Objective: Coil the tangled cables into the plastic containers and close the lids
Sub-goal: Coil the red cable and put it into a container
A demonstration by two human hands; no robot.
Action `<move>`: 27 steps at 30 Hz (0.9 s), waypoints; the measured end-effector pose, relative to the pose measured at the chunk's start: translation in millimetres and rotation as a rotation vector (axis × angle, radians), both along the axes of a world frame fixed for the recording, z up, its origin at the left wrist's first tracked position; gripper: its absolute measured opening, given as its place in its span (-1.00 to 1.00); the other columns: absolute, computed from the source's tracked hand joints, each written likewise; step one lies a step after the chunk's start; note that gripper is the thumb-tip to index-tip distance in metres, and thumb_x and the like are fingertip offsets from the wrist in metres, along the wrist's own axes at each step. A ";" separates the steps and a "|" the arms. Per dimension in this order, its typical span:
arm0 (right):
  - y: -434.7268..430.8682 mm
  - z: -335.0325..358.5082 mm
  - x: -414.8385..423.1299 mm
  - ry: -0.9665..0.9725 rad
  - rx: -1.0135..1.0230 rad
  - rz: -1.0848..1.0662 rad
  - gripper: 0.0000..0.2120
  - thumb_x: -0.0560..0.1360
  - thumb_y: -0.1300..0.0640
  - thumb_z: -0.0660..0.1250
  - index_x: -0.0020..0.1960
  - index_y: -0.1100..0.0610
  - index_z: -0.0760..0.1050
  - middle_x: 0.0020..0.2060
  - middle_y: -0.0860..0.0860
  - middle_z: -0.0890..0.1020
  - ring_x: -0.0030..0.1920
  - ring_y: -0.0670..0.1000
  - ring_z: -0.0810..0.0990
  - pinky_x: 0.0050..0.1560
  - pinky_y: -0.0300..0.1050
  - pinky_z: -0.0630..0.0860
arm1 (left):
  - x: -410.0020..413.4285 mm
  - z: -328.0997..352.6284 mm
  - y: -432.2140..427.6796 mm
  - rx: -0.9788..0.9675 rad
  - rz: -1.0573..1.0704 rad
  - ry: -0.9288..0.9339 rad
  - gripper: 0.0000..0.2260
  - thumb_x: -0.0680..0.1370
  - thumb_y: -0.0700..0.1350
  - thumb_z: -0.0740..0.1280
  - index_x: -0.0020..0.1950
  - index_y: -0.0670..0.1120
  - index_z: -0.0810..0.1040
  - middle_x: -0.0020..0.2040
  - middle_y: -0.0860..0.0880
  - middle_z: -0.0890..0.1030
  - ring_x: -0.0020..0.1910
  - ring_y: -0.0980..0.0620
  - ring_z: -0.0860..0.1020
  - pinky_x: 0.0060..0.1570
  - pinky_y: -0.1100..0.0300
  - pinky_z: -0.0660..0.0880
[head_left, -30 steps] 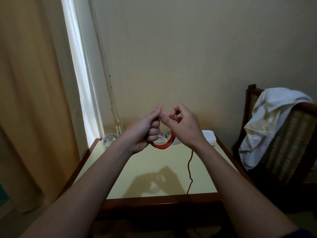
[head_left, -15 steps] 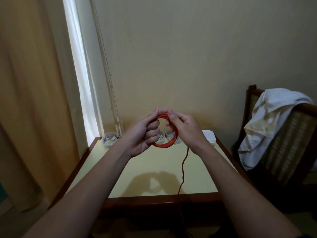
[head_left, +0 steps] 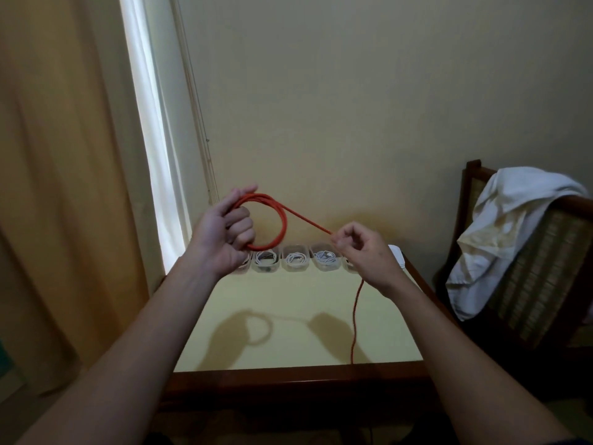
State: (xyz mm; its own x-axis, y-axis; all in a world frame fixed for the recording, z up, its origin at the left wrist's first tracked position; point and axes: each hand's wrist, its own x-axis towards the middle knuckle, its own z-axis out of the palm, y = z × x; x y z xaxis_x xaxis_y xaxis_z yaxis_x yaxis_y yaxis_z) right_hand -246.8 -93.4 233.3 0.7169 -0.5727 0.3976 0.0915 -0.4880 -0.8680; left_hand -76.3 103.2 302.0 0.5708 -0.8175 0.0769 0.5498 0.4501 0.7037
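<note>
Head view: the left hand [head_left: 221, 239] is raised above the worktop [head_left: 288, 316], its fingers curled round a round coil of the red cable [head_left: 282, 220] — several turns lie together in the grip. From the top of the coil 1 strand runs taut, down and to the right, to the right hand [head_left: 369, 252], which pinches it between thumb and fingertips. Below that hand the cable hangs down to the near edge of the yellow worktop. Along the far edge, by the wall, stands a row of clear plastic containers [head_left: 295, 269] — 3 show fully between the hands, each with a coiled white cable [head_left: 295, 259] inside. Whether their lids are on cannot be told. At the right, a white cloth [head_left: 513, 226] hangs over a wooden chair [head_left: 545, 239].
</note>
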 end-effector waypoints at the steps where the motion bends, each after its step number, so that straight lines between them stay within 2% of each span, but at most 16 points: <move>1: -5.6 -6.9 -2.4 0.002 0.027 -0.008 -0.82 0.59 0.01 0.42 -0.02 0.12 0.52 -0.26 0.00 0.48 -0.28 -0.04 0.38 -0.22 -0.10 0.36 | 5.4 -0.4 1.2 -0.010 0.035 0.022 -0.77 0.68 -0.04 0.17 0.11 -0.08 0.60 -0.56 0.09 0.13 -0.59 0.11 -0.02 -0.66 0.31 -0.04; 5: -9.7 -27.1 -5.4 0.030 -0.002 -0.048 -0.88 0.57 0.10 0.44 -0.02 0.05 0.50 -0.25 -0.03 0.46 -0.30 -0.08 0.36 -0.25 -0.19 0.38 | 13.2 -5.7 0.5 -0.055 0.138 0.086 -0.72 0.67 -0.07 0.12 0.19 -0.15 0.57 -0.50 0.08 0.16 -0.62 0.15 0.09 -0.62 0.29 -0.01; 7: -5.7 -31.8 -4.1 0.084 -0.113 -0.080 -0.88 0.58 0.14 0.43 -0.06 0.01 0.49 -0.26 0.05 0.50 -0.33 -0.10 0.37 -0.28 -0.23 0.39 | 11.7 -6.8 -2.0 -0.084 0.158 0.125 -0.68 0.65 -0.10 0.08 0.21 -0.19 0.55 -0.45 0.07 0.17 -0.60 0.14 0.10 -0.59 0.29 0.00; 9: -5.1 -36.4 -2.8 0.117 -0.164 -0.105 -0.86 0.57 0.14 0.43 -0.08 -0.01 0.48 -0.27 0.15 0.54 -0.33 -0.08 0.41 -0.27 -0.15 0.43 | 11.1 -4.8 -4.0 -0.104 0.191 0.145 -0.69 0.64 -0.15 0.07 0.22 -0.22 0.53 -0.43 0.06 0.18 -0.59 0.14 0.10 -0.58 0.29 0.02; 13: -4.8 -44.6 -4.4 0.120 -0.095 -0.124 -0.90 0.57 0.17 0.44 -0.07 0.06 0.52 -0.30 -0.01 0.55 -0.33 -0.07 0.47 -0.21 -0.07 0.53 | 17.2 -2.5 -5.4 -0.113 0.265 0.159 -0.69 0.63 -0.21 0.07 0.26 -0.22 0.51 -0.42 0.06 0.22 -0.57 0.13 0.11 -0.59 0.30 0.04; 16: 1.8 -42.4 -4.9 0.180 -0.309 -0.140 -0.90 0.57 0.13 0.43 -0.10 0.03 0.54 -0.25 -0.10 0.59 -0.30 -0.14 0.50 -0.21 -0.16 0.47 | 18.9 -6.8 -9.6 -0.085 0.322 0.105 -0.70 0.63 -0.24 0.10 0.30 -0.22 0.50 -0.42 0.04 0.27 -0.54 0.11 0.15 -0.57 0.27 0.11; 18: 11.9 -31.7 -4.1 0.228 -0.532 -0.068 -0.92 0.57 0.12 0.42 -0.10 0.04 0.56 -0.22 -0.13 0.57 -0.22 -0.12 0.49 -0.15 -0.15 0.40 | 15.5 -8.7 -11.8 -0.046 0.351 -0.028 -0.73 0.66 -0.24 0.12 0.31 -0.20 0.48 -0.40 0.02 0.31 -0.52 0.10 0.20 -0.54 0.26 0.16; 21: 37.9 -3.8 -1.2 0.340 -0.812 0.080 -0.92 0.61 0.08 0.37 -0.03 0.06 0.59 -0.16 -0.14 0.49 -0.16 -0.14 0.36 -0.13 -0.17 0.25 | 6.4 -11.5 -12.5 0.135 0.376 -0.408 -0.74 0.69 -0.23 0.11 0.34 -0.16 0.46 -0.35 0.02 0.39 -0.47 0.09 0.30 -0.44 0.22 0.20; 23: 53.3 17.3 2.5 0.307 -0.858 0.172 -0.89 0.61 0.09 0.37 -0.03 0.10 0.62 -0.16 -0.12 0.50 -0.16 -0.17 0.32 -0.19 -0.21 0.22 | -0.9 -14.6 -11.7 0.275 0.349 -0.646 -0.73 0.71 -0.19 0.14 0.39 -0.13 0.46 -0.31 0.02 0.45 -0.43 0.08 0.37 -0.40 0.20 0.25; 25: 64.6 34.5 7.0 0.199 -0.857 0.231 -0.89 0.59 0.11 0.41 -0.05 0.14 0.64 -0.19 -0.08 0.55 -0.19 -0.17 0.34 -0.18 -0.22 0.24 | -10.9 -17.2 -8.9 0.335 0.256 -0.759 -0.72 0.71 -0.18 0.16 0.40 -0.14 0.47 -0.28 0.01 0.48 -0.39 0.08 0.43 -0.37 0.22 0.33; 27: 68.6 44.0 11.5 0.084 -0.785 0.199 -0.91 0.55 0.12 0.44 -0.07 0.13 0.66 -0.21 -0.14 0.54 -0.19 -0.18 0.38 -0.17 -0.32 0.28 | -21.1 -18.6 -4.7 0.368 0.141 -0.833 -0.73 0.70 -0.18 0.17 0.37 -0.15 0.49 -0.20 -0.09 0.52 -0.31 0.00 0.47 -0.31 0.20 0.39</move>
State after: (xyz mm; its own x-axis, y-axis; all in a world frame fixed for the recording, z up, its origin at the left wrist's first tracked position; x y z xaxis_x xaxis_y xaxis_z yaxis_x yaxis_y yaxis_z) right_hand -235.3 -24.8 277.3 0.8209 -0.0081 0.5710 0.1905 -0.9388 -0.2871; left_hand -97.3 98.5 283.4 0.5436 -0.7992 0.2566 -0.2411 0.1441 0.9597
